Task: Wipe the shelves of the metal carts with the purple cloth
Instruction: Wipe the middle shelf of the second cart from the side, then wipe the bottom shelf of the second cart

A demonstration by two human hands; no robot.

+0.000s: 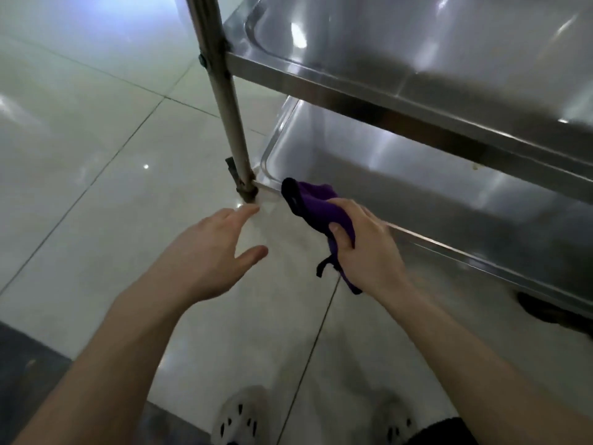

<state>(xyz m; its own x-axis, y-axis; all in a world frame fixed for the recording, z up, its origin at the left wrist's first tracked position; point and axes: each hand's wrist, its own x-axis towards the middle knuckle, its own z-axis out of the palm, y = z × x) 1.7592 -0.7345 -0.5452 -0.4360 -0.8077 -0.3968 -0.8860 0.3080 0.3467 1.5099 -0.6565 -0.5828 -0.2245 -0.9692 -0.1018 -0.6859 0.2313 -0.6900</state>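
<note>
Two white perforated clogs [241,415] sit at the bottom edge of my view, on pale glossy floor tiles [96,155], with two bare forearms reaching out above them.

Right hand [369,248]: fingers and thumb curled round one bunched purple cloth with a black edge [316,200], held firmly. A loose end hangs below the fist. The cloth's upper end lies at the front rim of the lower shelf [417,175], close to its left corner; I cannot tell whether it touches the metal.

Left hand [211,252]: fingers straight and spread, holding nothing, over the floor just beside the foot of the round metal corner post [231,123] and apart from it.

Count: one stainless-steel cart in view, two tray-like shelves, the upper shelf [417,53] above the lower; one post; one dark castor [552,311] under the right side.
</note>
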